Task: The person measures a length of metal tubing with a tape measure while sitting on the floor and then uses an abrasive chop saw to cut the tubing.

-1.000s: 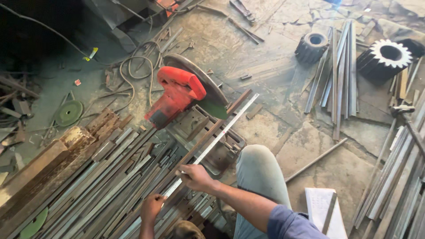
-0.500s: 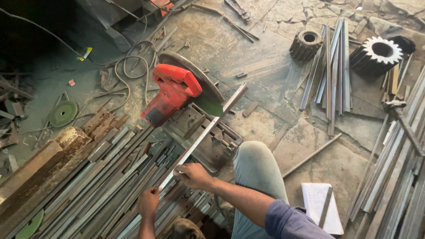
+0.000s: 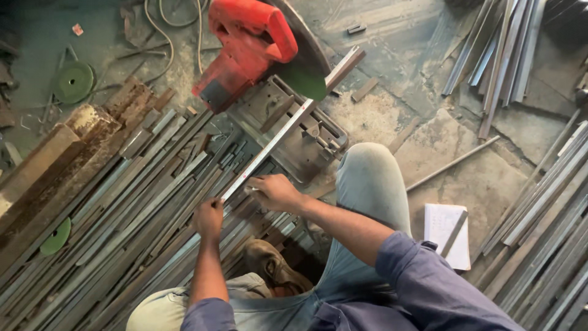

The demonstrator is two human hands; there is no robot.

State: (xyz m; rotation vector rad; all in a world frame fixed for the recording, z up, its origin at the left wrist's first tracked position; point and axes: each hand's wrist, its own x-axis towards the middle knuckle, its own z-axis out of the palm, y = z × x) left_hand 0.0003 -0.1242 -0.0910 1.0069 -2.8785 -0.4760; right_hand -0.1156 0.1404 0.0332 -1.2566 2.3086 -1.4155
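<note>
Two hands working from the head view: left hand [image 3: 209,218] closing around the near end of a long metal bar [image 3: 288,132], fingers wrapped over it; right hand [image 3: 274,191] resting on the same bar just beyond, fingers curled down and pinching at its edge. Lying diagonally, bar running from the hands up across the base of one red chop saw [image 3: 251,46], far end poking out past the blade. Sitting on the bar's upper face, what looks like a measuring tape strip. Spreading left of the hands, a dense pile of cut steel strips [image 3: 110,233], too many for counting. Lying on the floor at right, one white notebook [image 3: 446,227], another bundle of rods [image 3: 539,208] beside it. Showing open concrete floor [image 3: 380,116] only right of the saw.
</note>
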